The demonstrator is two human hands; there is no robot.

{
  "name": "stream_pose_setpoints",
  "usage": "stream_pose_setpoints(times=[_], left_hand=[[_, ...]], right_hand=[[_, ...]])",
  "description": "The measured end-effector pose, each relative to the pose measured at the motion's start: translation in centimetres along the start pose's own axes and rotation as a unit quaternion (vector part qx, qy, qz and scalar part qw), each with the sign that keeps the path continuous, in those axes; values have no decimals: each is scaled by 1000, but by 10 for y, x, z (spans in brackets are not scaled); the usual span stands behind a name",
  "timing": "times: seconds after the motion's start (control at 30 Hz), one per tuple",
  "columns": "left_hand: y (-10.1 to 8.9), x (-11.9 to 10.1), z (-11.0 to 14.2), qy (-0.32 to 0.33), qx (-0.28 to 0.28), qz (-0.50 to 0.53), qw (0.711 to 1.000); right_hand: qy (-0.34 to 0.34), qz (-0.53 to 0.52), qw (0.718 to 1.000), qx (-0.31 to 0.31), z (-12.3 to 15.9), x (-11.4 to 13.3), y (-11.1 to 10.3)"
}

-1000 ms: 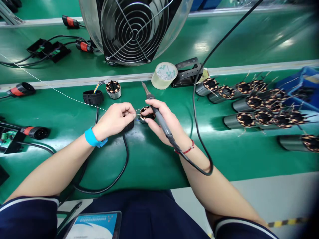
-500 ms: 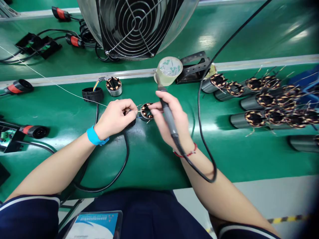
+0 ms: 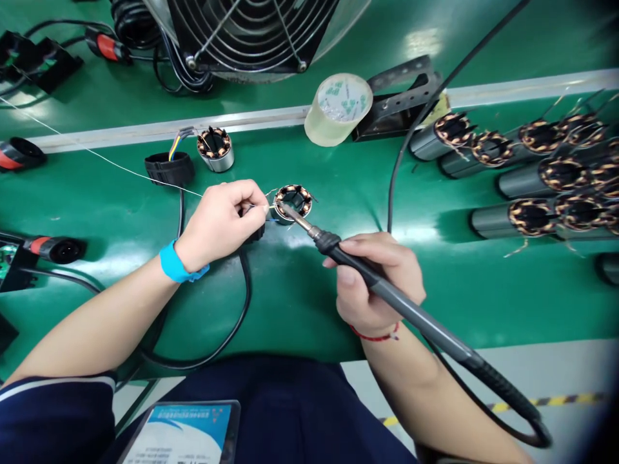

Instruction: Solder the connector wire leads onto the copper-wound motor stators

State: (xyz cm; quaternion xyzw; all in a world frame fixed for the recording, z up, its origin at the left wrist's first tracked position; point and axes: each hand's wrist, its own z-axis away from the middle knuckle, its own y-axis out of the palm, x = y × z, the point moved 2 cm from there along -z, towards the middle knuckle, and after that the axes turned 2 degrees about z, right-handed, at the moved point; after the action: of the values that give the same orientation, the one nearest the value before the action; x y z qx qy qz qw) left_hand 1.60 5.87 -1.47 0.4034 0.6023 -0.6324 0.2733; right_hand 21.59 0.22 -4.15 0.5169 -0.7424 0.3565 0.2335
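My right hand (image 3: 380, 277) grips a soldering iron (image 3: 411, 312) like a pen, its tip at the left rim of a copper-wound motor stator (image 3: 293, 203). Pinched in my left hand (image 3: 227, 216) are thin wire ends beside that rim, and a long strand of solder wire (image 3: 111, 166) runs into the same hand from the left. Partly hidden behind my left fingers is a black cap (image 3: 255, 231) with a cable. A second stator (image 3: 215, 149) stands farther back, joined by coloured wires to a black round cap (image 3: 169, 169).
A fan (image 3: 251, 32) stands at the back. Right of it are a tape roll (image 3: 338, 109) and a soldering iron stand (image 3: 396, 106). Several stators (image 3: 532, 217) lie at the right. Cables with red-banded connectors (image 3: 58, 249) lie at the left.
My right hand has turned the soldering iron from pointing away to pointing left, bringing its tip to the stator. My left hand keeps its pinch. The view has shifted slightly.
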Motion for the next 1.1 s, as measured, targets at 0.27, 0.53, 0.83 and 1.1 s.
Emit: stream_pose_setpoints(times=[0.27, 0.53, 0.83, 1.1], left_hand=[[0, 3, -1, 13, -9, -3, 1000], [1, 5, -3, 36, -25, -8, 999], [0, 3, -3, 28, -23, -22, 999], [0, 2, -3, 28, -20, -21, 999]], right_hand=[[-2, -17, 1000, -1, -2, -1, 1], [-21, -16, 1000, -8, -3, -2, 3], [-28, -4, 999, -27, -2, -2, 1], [-28, -23, 999, -8, -1, -2, 3]])
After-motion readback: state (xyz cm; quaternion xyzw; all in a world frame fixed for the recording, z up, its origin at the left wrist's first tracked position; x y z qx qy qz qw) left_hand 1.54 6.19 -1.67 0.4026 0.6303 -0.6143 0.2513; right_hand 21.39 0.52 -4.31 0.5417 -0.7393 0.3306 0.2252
